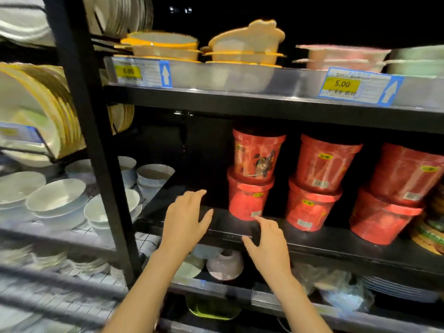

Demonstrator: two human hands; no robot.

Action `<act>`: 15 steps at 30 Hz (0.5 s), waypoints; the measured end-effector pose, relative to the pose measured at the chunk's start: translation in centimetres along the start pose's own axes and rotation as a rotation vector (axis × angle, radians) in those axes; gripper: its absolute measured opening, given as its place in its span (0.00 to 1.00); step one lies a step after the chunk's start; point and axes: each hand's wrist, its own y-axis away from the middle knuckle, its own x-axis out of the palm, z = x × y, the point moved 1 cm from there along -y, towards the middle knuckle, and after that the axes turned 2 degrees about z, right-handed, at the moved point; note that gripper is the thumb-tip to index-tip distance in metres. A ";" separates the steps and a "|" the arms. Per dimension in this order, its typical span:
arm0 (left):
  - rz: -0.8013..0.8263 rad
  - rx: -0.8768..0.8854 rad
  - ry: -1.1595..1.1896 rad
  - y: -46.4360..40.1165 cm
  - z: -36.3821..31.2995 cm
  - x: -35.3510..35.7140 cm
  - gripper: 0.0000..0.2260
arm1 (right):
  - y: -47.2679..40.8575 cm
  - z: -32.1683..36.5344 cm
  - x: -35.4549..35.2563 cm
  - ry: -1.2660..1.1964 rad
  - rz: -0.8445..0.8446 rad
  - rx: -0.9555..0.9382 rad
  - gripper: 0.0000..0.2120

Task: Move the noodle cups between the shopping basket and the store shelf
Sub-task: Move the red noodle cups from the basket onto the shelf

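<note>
Both hands are out in front of the shelf edge, fingers spread and holding nothing. The left hand hovers before the bare stretch of shelf, well left of the cups. The right hand is the nearer one: its fingertips reach up to the foot of the leftmost stack, touching or just short of it; blur hides which. That stack lies ahead and slightly up from the right hand, two red cups upright, one on the other. Two more stacks stand further right. The basket is out of view. The likely next grasp is this nearest stack, with the left hand having to cross rightward to help.
</note>
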 end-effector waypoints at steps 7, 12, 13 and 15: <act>0.026 -0.071 -0.165 14.3 8.0 -2.0 0.16 | 8.4 5.5 5.9 0.146 0.200 -0.244 0.21; 0.063 -0.365 -0.239 27.3 14.6 -1.9 0.15 | 14.1 8.4 14.7 0.245 0.549 -0.396 0.22; 0.073 -0.426 -0.253 29.9 15.6 -1.7 0.15 | 15.2 8.7 16.5 0.285 0.639 -0.422 0.23; 0.114 -0.563 -0.246 35.0 17.2 -1.3 0.15 | 17.2 9.1 20.2 0.360 0.796 -0.483 0.24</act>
